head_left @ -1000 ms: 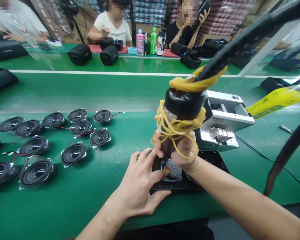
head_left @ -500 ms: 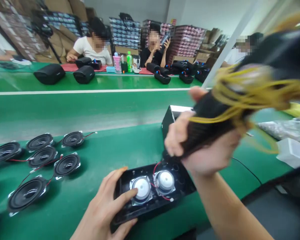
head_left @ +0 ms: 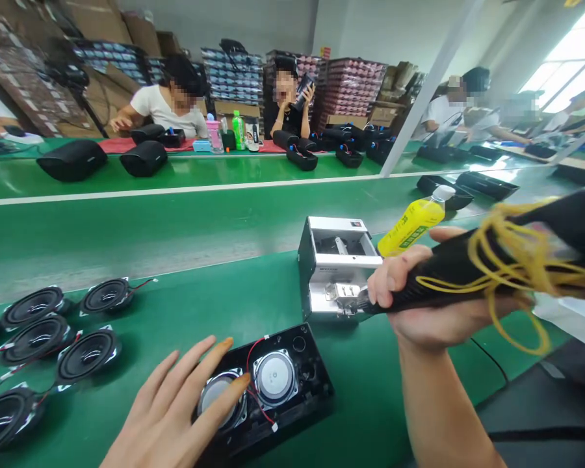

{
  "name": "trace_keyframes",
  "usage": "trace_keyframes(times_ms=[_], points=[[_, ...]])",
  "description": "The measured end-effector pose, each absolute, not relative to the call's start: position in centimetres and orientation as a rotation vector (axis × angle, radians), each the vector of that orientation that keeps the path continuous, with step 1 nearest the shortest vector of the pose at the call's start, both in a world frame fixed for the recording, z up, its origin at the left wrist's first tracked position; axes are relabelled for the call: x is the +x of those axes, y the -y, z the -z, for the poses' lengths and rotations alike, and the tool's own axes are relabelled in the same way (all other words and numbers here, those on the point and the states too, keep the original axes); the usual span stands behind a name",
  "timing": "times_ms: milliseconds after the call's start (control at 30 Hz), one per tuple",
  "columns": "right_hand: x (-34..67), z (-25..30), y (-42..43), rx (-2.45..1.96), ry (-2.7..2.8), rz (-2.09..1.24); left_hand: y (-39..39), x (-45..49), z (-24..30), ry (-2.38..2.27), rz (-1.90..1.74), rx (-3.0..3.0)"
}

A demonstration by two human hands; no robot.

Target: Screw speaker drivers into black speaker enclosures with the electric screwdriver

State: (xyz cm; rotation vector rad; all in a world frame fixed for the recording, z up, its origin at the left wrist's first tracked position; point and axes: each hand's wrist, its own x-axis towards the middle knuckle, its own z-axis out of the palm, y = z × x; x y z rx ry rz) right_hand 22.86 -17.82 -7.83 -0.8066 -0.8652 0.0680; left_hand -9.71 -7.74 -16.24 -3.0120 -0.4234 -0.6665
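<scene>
My right hand [head_left: 419,292] is wrapped round a black electric screwdriver [head_left: 448,273] with yellow rubber bands [head_left: 507,253] wound about its body. The tool is tilted nearly level, its tip at the front of a silver and black screw feeder [head_left: 338,270]. Spread over the left part of a black speaker housing [head_left: 316,380] is my left hand [head_left: 175,409], fingers apart. Two speaker drivers lie magnet-up in the housing. The right driver [head_left: 275,377] shows fully, with thin red wires beside it; the left driver [head_left: 217,393] is partly under my fingers.
Several loose speaker drivers [head_left: 88,354] lie face up on the green bench at left. A yellow bottle [head_left: 414,221] stands behind the feeder. Across the line, co-workers sit by black speaker shells [head_left: 143,158]. A slanted white post [head_left: 429,91] rises at right.
My right hand has lowered the screwdriver from above the housing's right end to the screw feeder. My left hand's fingers have spread over the housing. The view has shifted right.
</scene>
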Motion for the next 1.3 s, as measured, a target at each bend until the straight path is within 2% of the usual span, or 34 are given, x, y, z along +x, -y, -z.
trace_keyframes(times_ms=[200,700,1033,1300], points=[[23.3,7.5,18.5,-0.795,0.913,-0.18,6.9,-6.6,16.2,0.142,0.514,-3.019],[23.8,8.5,18.2,-0.726,0.903,-0.194,7.2,-6.5,17.7,0.322,0.413,-3.114],[24.0,7.5,17.9,-0.749,0.872,-0.086,7.5,-6.2,17.1,0.391,0.45,-3.208],[24.0,7.7,16.7,-0.795,0.831,-0.151,7.8,-6.2,16.7,0.406,0.432,-3.228]])
